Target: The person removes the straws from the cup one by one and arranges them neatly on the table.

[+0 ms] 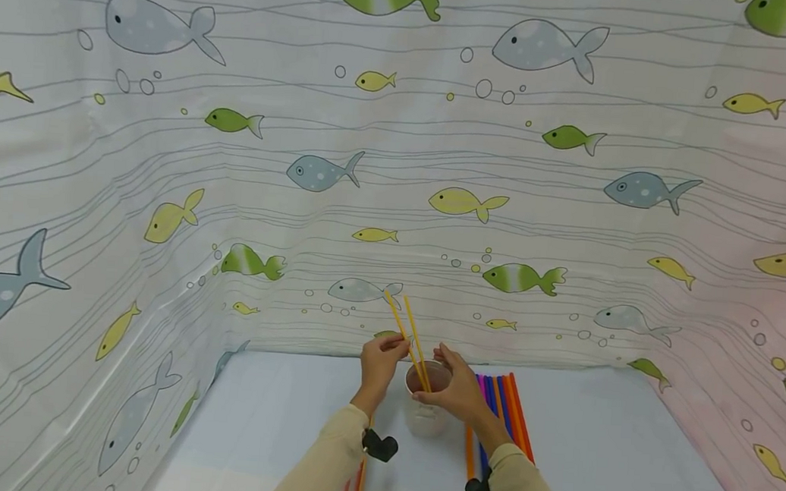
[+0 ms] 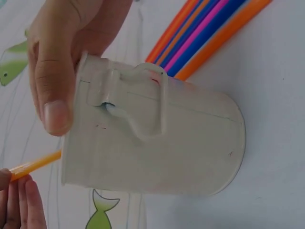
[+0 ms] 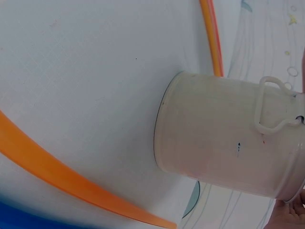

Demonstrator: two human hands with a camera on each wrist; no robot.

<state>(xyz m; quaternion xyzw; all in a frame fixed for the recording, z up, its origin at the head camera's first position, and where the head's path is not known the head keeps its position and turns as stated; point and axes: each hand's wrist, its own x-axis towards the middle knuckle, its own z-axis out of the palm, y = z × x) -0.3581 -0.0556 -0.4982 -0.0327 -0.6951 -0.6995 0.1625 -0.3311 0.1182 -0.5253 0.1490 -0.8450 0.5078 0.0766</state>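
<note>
A cream metal pot with small side handles stands upright on the table. Two yellow-orange straws slant up out of its mouth. The left hand, on the pot's left, pinches one of them between thumb and fingers; in the left wrist view this straw reaches the rim. Around the right side of the rim curves the right hand, thumb at the near side and fingers toward the far side, holding the pot. Only part of the right hand shows in the right wrist view.
Right of the pot lies a row of orange, blue and pink straws, partly under the right forearm. A few orange and red straws lie on the left, partly hidden by the left arm. Fish-printed cloth surrounds the white table.
</note>
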